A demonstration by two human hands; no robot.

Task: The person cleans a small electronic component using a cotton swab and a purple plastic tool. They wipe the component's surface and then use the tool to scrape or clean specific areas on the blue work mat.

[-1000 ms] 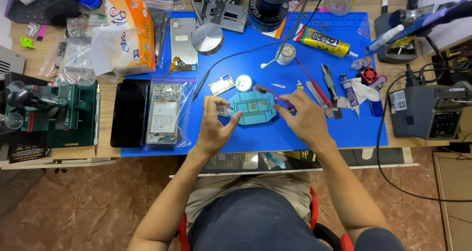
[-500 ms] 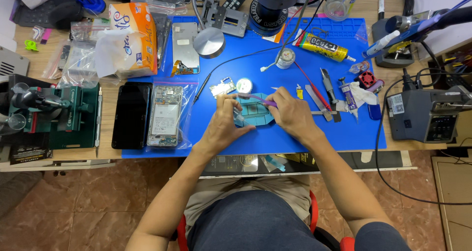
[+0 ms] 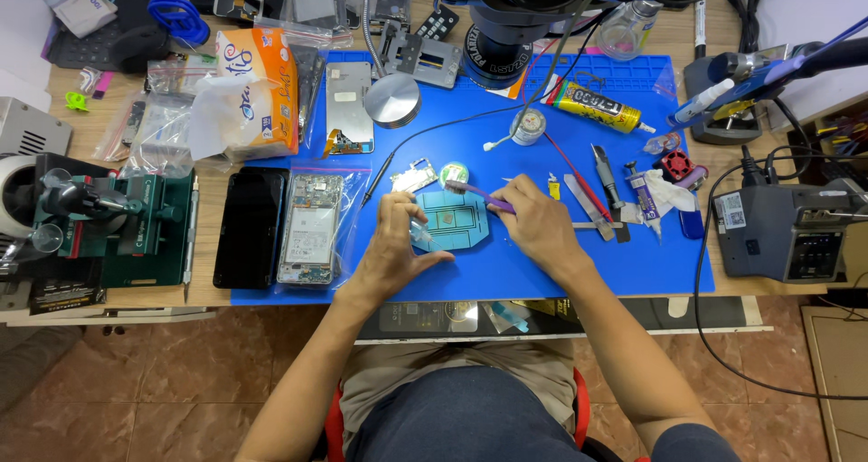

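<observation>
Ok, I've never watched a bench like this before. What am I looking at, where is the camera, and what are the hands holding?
There is no machine here, only a person's two bare hands. The one picture comes from a camera worn on that person's head, looking down at a wooden bench covered by a blue mat. The left hand steadies a small teal holder plate lying on the mat. The right hand holds a purple brush-like tool with its tip over that plate. To the left lie a black phone and an opened phone in a clear bag. A yellow tube, tweezers and a grey station sit to the right.
</observation>
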